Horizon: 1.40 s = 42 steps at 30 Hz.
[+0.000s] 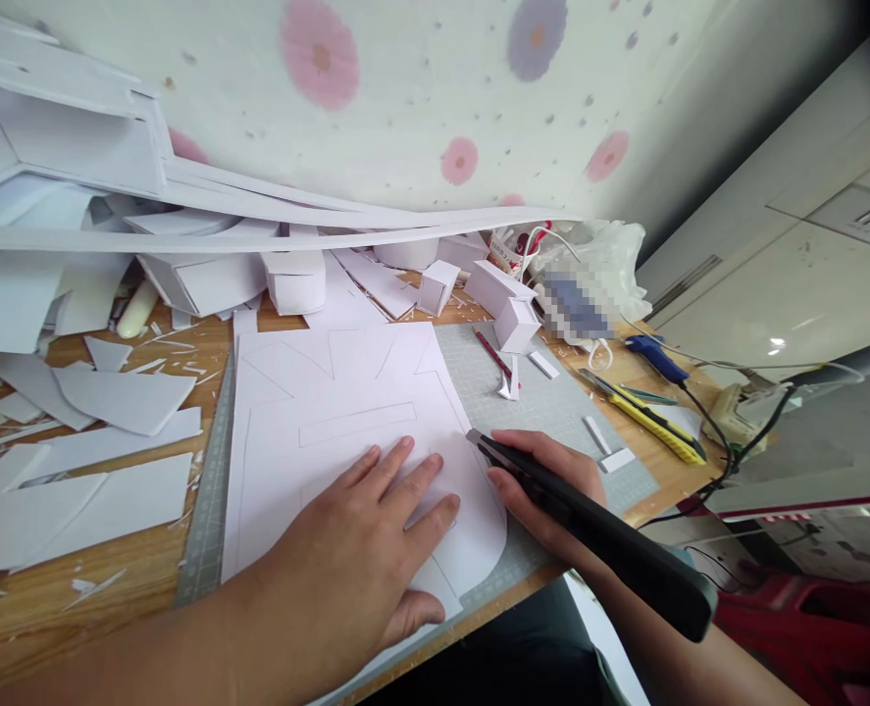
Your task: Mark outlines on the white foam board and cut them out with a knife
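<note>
A large white sheet (361,373) with pencil outlines lies on a grey-green cutting mat (574,412). My left hand (376,534) rests flat on the sheet's lower middle, fingers spread and holding nothing. To its right, my right hand (544,480) is closed around a black utility knife (596,529). The knife's blade tip touches or hovers just over the sheet's right edge, where the paper has a curved outline; exact contact cannot be made out. Beyond the knife, a dark red pencil (491,355) and small white folded pieces (517,324) are on the mat.
White offcuts (126,392) cover the wooden table (140,559) at left. Long white strips (258,235) and box shapes stand along the back. A yellow cutter (647,417), a blue-handled tool (656,358) with a black cable and a plastic bag (618,260) are at right.
</note>
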Available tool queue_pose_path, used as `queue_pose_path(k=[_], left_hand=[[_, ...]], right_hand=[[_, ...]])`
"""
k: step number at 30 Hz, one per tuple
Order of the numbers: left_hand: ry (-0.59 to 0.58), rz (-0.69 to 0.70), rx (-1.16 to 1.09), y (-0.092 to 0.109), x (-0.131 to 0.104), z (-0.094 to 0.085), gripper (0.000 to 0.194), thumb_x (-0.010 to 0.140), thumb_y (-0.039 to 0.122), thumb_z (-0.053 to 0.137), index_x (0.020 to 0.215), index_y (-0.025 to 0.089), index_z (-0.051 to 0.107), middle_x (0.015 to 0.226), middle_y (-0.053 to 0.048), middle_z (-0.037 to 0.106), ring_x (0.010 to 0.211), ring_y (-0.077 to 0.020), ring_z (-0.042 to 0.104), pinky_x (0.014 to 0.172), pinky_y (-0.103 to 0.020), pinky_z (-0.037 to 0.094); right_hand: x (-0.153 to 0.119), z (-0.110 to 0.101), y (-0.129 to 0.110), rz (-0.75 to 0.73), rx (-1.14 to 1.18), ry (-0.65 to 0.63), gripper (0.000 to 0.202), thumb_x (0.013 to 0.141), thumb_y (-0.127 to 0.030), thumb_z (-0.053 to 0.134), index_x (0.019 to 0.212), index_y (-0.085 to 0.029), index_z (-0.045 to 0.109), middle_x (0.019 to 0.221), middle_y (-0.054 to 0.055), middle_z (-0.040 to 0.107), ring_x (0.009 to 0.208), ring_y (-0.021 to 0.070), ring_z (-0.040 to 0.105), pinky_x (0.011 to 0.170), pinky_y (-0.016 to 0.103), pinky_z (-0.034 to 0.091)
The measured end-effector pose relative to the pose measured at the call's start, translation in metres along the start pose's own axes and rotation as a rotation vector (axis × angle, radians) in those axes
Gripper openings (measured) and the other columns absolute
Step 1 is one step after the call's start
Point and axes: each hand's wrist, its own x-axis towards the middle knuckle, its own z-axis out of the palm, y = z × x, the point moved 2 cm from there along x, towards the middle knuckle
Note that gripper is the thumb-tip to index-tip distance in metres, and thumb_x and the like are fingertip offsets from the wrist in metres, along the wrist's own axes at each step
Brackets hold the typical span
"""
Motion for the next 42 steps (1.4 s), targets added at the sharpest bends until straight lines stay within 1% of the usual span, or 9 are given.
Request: queue_pose_path(k=[4, 7, 16, 20, 25, 28, 33, 38, 42], left_hand=[[0.008, -0.002, -0.003, 0.002, -0.001, -0.003, 0.058, 0.082, 0.061, 0.054, 0.131, 0.029, 0.055, 0.146, -0.013, 0.040, 0.134, -0.0402, 0.033, 0.104, -0.059, 0.036], [0.020, -0.002, -0.001, 0.002, -0.001, -0.004, 0.058, 0.082, 0.060, 0.056, 0.131, 0.029, 0.055, 0.145, -0.013, 0.041, 0.134, -0.0398, 0.035, 0.103, -0.059, 0.038], [0.023, 0.007, 0.014, 0.000, -0.001, -0.002, 0.058, 0.081, 0.058, 0.059, 0.130, 0.029, 0.056, 0.144, -0.012, 0.042, 0.133, -0.0393, 0.035, 0.104, -0.058, 0.038], [0.024, 0.006, 0.016, 0.000, -0.001, -0.002, 0.057, 0.081, 0.058, 0.058, 0.130, 0.029, 0.056, 0.144, -0.012, 0.043, 0.133, -0.0390, 0.036, 0.104, -0.058, 0.038], [0.068, 0.020, 0.026, 0.000, -0.002, -0.002, 0.057, 0.079, 0.058, 0.062, 0.128, 0.030, 0.057, 0.142, -0.011, 0.046, 0.132, -0.0383, 0.039, 0.104, -0.057, 0.038], [0.096, 0.019, 0.026, 0.000, -0.002, -0.001, 0.057, 0.078, 0.057, 0.064, 0.127, 0.029, 0.058, 0.141, -0.011, 0.048, 0.131, -0.0379, 0.040, 0.104, -0.055, 0.037], [0.092, 0.017, 0.009, -0.001, -0.002, -0.001, 0.058, 0.077, 0.057, 0.065, 0.127, 0.029, 0.058, 0.141, -0.012, 0.048, 0.131, -0.0388, 0.040, 0.104, -0.055, 0.037], [0.104, 0.017, 0.006, -0.001, -0.003, -0.001, 0.058, 0.077, 0.058, 0.064, 0.127, 0.029, 0.058, 0.141, -0.012, 0.049, 0.131, -0.0389, 0.040, 0.104, -0.055, 0.037], [0.091, 0.017, 0.006, -0.002, -0.002, -0.002, 0.058, 0.077, 0.058, 0.064, 0.127, 0.027, 0.058, 0.140, -0.012, 0.050, 0.131, -0.0390, 0.040, 0.104, -0.054, 0.037]], right_hand=[[-0.008, -0.003, -0.001, -0.026, -0.018, -0.034, 0.030, 0.081, -0.020, 0.066, 0.111, -0.023, 0.059, 0.091, 0.001, 0.070, 0.076, 0.0140, 0.067, 0.070, 0.023, 0.052], [-0.011, -0.005, -0.002, -0.044, -0.022, -0.045, 0.030, 0.081, -0.019, 0.065, 0.111, -0.022, 0.059, 0.089, 0.002, 0.070, 0.074, 0.0143, 0.066, 0.068, 0.024, 0.051], [-0.007, -0.009, -0.004, -0.144, -0.060, -0.086, 0.030, 0.081, -0.014, 0.060, 0.110, -0.020, 0.058, 0.082, 0.002, 0.067, 0.070, 0.0145, 0.063, 0.063, 0.026, 0.049], [-0.008, -0.008, -0.004, -0.097, -0.046, -0.051, 0.027, 0.080, -0.015, 0.061, 0.107, -0.021, 0.060, 0.082, 0.002, 0.068, 0.070, 0.0139, 0.064, 0.064, 0.024, 0.050], [-0.013, -0.008, -0.003, -0.038, -0.034, -0.015, 0.026, 0.079, -0.018, 0.064, 0.105, -0.023, 0.060, 0.080, 0.000, 0.069, 0.066, 0.0136, 0.065, 0.061, 0.023, 0.051], [-0.017, -0.009, -0.004, -0.042, -0.049, -0.022, 0.026, 0.079, -0.019, 0.064, 0.105, -0.023, 0.060, 0.079, 0.000, 0.069, 0.065, 0.0139, 0.065, 0.060, 0.024, 0.051], [-0.023, -0.012, -0.009, -0.049, -0.091, -0.042, 0.026, 0.079, -0.020, 0.063, 0.105, -0.022, 0.059, 0.079, 0.002, 0.070, 0.066, 0.0156, 0.067, 0.060, 0.026, 0.052], [-0.030, -0.015, -0.015, -0.116, -0.126, -0.047, 0.027, 0.080, -0.019, 0.061, 0.106, -0.021, 0.057, 0.077, 0.003, 0.069, 0.063, 0.0164, 0.066, 0.057, 0.027, 0.052], [-0.037, -0.018, -0.018, -0.125, -0.139, -0.049, 0.029, 0.079, -0.019, 0.062, 0.108, -0.022, 0.055, 0.076, 0.003, 0.068, 0.062, 0.0161, 0.066, 0.056, 0.026, 0.052]])
